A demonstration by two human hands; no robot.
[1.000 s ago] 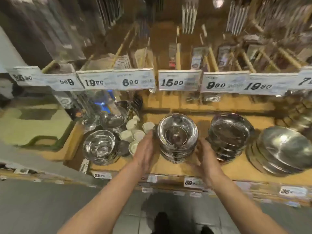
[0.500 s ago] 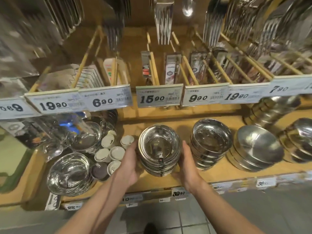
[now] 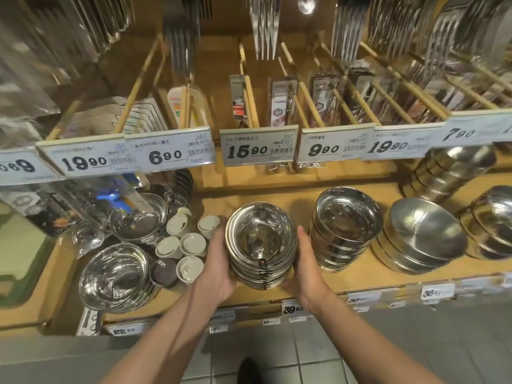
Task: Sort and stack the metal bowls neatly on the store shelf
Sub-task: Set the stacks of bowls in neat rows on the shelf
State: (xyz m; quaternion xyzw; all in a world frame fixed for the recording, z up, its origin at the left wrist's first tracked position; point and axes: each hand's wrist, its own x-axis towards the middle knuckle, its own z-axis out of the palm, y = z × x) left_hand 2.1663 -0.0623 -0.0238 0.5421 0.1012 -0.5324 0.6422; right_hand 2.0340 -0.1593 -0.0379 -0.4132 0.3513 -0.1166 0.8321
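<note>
Squarely between the two hands sits the stack of shiny round metal bowls [image 3: 261, 245] on the wooden store shelf [image 3: 346, 281]: left hand [image 3: 219, 268] and right hand [image 3: 306, 268] cup its opposite sides, equally near; a taller bowl stack [image 3: 345, 228] stands just right.

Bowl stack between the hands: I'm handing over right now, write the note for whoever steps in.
Left hand and right hand clasp opposite sides of the held stack of nested metal bowls, at the front of the wooden shelf.
Right of it: a taller stack, then a tilted stack of wider bowls, more stacks beyond.
Left: white cups and two loose bowl piles, cluttered.
Done: several stacks look nested.
Left: seat the held stack in line, probably straighten the tilted one, tidy the left piles.
</note>
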